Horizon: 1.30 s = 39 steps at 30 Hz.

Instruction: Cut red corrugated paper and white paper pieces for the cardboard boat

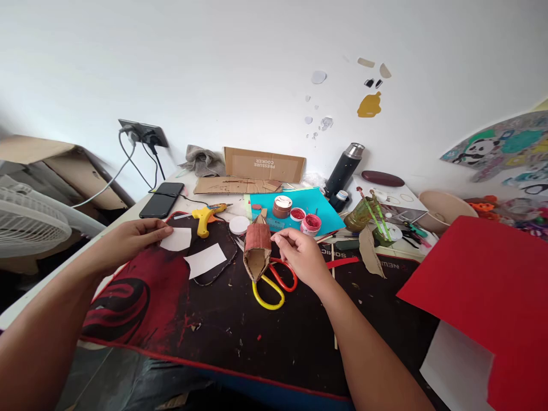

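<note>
My left hand (148, 235) pinches a small piece of white paper (177, 240) at its left edge, above the desk mat. Another white paper piece (205, 261) lies just to its right. In the middle sits a small boat-shaped cardboard craft (257, 238), painted reddish brown, its open end facing me. My right hand (299, 256) is closed beside the craft's right side, fingertips pressed together very near its edge; what they hold, if anything, I cannot make out. Scissors (272, 307) with yellow and red handles lie partly hidden under the craft.
A yellow glue gun (208, 218) and a phone (161, 200) lie at left. Behind the craft, paint jars (310, 224) stand on a blue sheet (323, 205). A dark flask (343, 170) leans by the wall. Red paper (483, 291) covers the right side; a fan (34, 220) stands left.
</note>
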Tool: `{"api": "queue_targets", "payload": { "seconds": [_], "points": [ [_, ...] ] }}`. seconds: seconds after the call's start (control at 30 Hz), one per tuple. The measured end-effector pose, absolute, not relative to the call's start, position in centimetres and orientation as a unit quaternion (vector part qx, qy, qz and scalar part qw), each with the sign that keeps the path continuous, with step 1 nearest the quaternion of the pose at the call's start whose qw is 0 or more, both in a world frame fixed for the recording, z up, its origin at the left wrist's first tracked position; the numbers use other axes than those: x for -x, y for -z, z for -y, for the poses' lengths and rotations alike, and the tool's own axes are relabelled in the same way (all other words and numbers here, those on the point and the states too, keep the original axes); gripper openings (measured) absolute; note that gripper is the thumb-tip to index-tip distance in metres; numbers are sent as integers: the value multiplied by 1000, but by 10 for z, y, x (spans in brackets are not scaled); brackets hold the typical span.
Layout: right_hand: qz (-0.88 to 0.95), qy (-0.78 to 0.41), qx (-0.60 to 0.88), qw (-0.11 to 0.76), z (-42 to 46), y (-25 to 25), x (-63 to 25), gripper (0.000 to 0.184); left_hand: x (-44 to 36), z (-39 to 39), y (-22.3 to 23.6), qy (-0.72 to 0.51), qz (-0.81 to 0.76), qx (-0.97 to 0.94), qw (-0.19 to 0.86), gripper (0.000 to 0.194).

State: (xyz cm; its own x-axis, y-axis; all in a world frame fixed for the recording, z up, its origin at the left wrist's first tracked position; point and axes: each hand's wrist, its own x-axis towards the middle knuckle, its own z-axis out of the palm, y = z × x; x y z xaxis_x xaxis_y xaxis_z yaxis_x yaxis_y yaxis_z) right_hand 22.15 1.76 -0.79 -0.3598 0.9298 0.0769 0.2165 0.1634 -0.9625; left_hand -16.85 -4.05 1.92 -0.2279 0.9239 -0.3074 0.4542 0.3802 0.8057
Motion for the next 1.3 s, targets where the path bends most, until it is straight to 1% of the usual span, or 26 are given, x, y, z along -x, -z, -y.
{"api": "queue_targets", "payload": {
  "seconds": [0.17, 0.3, 0.47, 0.53, 0.67, 0.73, 0.8, 0.83, 0.87, 0.93, 1.0, 1.13, 1.2, 1.3],
  "points": [
    [704, -452, 433, 335, -18, 8, -224, 29, 184, 30, -10, -210, -737, -541, 347, 65],
    [756, -380, 450, 286, -15, 10, -223, 24, 184, 24, -1, -155, -744, -585, 282, 60],
    [785, -314, 467, 258, -12, 15, -219, 23, 177, 21, 12, -172, -750, -604, 208, 48],
    [791, -303, 466, 255, -12, 17, -219, 25, 175, 21, 16, -167, -760, -604, 170, 43],
    [790, -301, 467, 257, -13, 18, -218, 24, 172, 22, 13, -159, -764, -612, 131, 40],
    [786, -309, 467, 262, -13, 18, -218, 22, 166, 24, 6, -187, -765, -611, 84, 40],
    [781, -318, 464, 270, -13, 18, -217, 19, 155, 27, -7, -243, -755, -607, 39, 43],
    [779, -322, 462, 274, -13, 18, -217, 18, 147, 27, -14, -270, -740, -615, 45, 47],
    [777, -324, 461, 279, -13, 18, -217, 17, 137, 28, -21, -289, -718, -628, 82, 53],
    [774, -326, 461, 287, -13, 18, -217, 17, 114, 29, -32, -294, -669, -662, 166, 62],
    [769, -327, 461, 299, -13, 19, -218, 18, 90, 28, -36, -291, -603, -715, 201, 68],
    [760, -331, 458, 319, -14, 19, -218, 17, 52, 19, -27, -247, -522, -788, 213, 88],
    [759, -330, 459, 322, -14, 18, -217, 16, 41, 12, -20, -233, -511, -803, 202, 91],
    [755, -335, 461, 326, -14, 17, -217, 16, 34, 2, -18, -218, -523, -799, 203, 88]
  ]
}}
